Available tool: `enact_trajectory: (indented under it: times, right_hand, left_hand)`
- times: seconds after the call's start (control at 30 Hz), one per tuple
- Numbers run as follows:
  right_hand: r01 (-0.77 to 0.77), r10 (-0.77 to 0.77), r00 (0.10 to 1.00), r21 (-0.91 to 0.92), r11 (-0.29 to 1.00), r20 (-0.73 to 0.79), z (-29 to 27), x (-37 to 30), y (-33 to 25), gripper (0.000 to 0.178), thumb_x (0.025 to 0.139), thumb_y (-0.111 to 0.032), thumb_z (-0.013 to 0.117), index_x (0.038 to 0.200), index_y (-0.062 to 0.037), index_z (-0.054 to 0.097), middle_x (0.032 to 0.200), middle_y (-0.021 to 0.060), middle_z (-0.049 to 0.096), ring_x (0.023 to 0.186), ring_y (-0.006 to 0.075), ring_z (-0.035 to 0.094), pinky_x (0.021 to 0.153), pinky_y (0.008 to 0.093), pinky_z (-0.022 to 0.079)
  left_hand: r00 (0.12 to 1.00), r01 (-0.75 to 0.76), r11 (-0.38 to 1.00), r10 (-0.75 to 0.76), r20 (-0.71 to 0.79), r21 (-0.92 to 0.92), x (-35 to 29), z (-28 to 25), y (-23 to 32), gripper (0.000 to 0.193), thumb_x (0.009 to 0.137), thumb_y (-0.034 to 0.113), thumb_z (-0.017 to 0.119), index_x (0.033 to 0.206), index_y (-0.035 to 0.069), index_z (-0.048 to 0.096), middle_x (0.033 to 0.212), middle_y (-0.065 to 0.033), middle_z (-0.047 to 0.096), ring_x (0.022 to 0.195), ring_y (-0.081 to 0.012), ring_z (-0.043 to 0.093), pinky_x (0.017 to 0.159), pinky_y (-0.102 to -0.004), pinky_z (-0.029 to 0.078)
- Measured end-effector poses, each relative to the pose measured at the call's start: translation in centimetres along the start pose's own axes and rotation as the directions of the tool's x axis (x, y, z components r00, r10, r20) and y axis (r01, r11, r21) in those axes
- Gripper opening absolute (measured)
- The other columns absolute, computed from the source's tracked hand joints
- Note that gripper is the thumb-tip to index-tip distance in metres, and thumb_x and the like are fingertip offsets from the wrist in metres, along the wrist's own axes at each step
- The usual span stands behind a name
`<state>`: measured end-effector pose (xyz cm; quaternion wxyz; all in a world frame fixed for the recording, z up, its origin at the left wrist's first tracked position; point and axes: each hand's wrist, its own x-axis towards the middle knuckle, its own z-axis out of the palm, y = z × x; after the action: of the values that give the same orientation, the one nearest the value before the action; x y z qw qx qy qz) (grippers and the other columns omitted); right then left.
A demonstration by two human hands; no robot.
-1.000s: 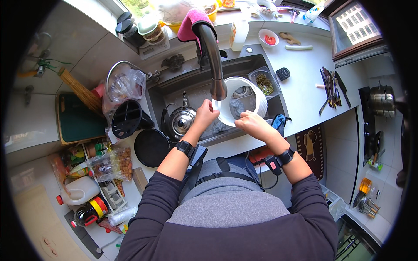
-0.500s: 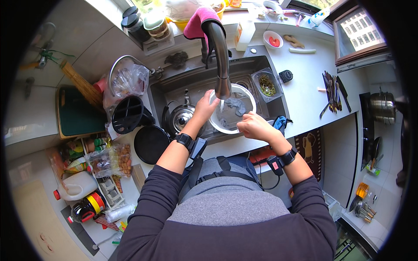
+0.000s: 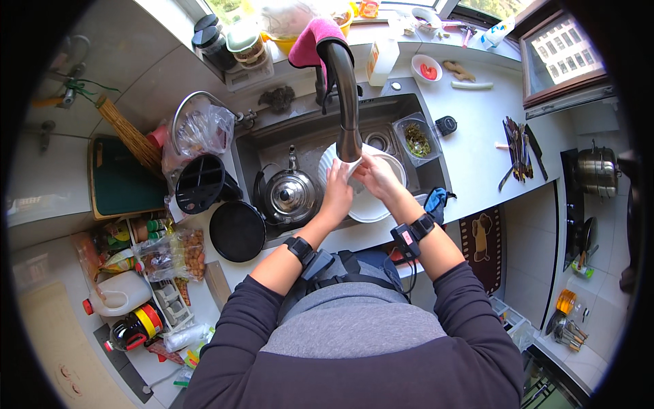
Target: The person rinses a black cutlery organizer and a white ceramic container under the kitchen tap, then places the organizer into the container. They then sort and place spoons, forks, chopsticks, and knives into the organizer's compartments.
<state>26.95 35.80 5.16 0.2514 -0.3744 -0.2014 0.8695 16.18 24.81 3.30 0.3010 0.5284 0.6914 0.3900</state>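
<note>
In the sink (image 3: pixel 272 138), a white tub (image 3: pixel 328 162) tips beneath the faucet (image 3: pixel 348 133), its round opening toward the right. Left hand (image 3: pixel 338 188) and right hand (image 3: pixel 377 174) grip it close together, the right nearer that opening.

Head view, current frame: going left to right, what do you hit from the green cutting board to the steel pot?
Green cutting board → black divided caddy → kettle → left hand → right hand → clear container of greens → small black object → dark slender utensils → steel pot
</note>
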Motion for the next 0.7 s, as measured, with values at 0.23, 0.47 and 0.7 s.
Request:
enact_trajectory:
  times: [0.23, 0.47, 0.7]
  right_hand:
    - [0.063, -0.075, 0.996, -0.230, 0.971, -0.046, -0.3, -1.9, 0.4, 0.022, 0.095, -0.012, 0.055, 0.114, -0.0039, 0.055, 0.100, 0.0061, 0.063, 0.089, 0.0174, 0.063, 0.079, 0.0326, 0.051]
    - [0.015, 0.058, 0.994, -0.643, 0.766, 0.093, -1.2, -5.0, -4.0, 0.056, 0.088, -0.016, 0.065, 0.139, -0.0061, 0.043, 0.123, 0.0054, 0.058, 0.107, 0.0162, 0.057, 0.090, 0.0340, 0.048]
    - [-0.041, 0.171, 0.981, -0.761, 0.647, 0.093, -5.4, -6.6, -5.3, 0.054, 0.085, -0.007, 0.068, 0.135, -0.0007, 0.048, 0.123, 0.0076, 0.060, 0.114, 0.0173, 0.054, 0.101, 0.0330, 0.041]
  left_hand:
    - [0.996, -0.045, 0.997, 0.050, -0.068, 0.065, -2.0, -1.0, -1.3, 0.059, 0.098, 0.029, 0.051, 0.150, 0.011, 0.031, 0.155, -0.0291, 0.012, 0.143, -0.0471, 0.014, 0.116, -0.0500, 0.017]
    - [0.876, 0.297, 0.885, -0.401, -0.266, -0.358, 3.6, -4.1, -5.8, 0.062, 0.096, 0.027, 0.057, 0.145, 0.001, 0.031, 0.140, -0.0246, 0.038, 0.127, -0.0337, 0.043, 0.107, -0.0417, 0.035]
    - [0.807, 0.588, 0.545, -0.446, 0.387, -0.597, 3.1, -7.2, -5.7, 0.025, 0.098, 0.026, 0.058, 0.116, 0.009, 0.060, 0.095, 0.0007, 0.064, 0.083, -0.0072, 0.058, 0.074, -0.0235, 0.046]
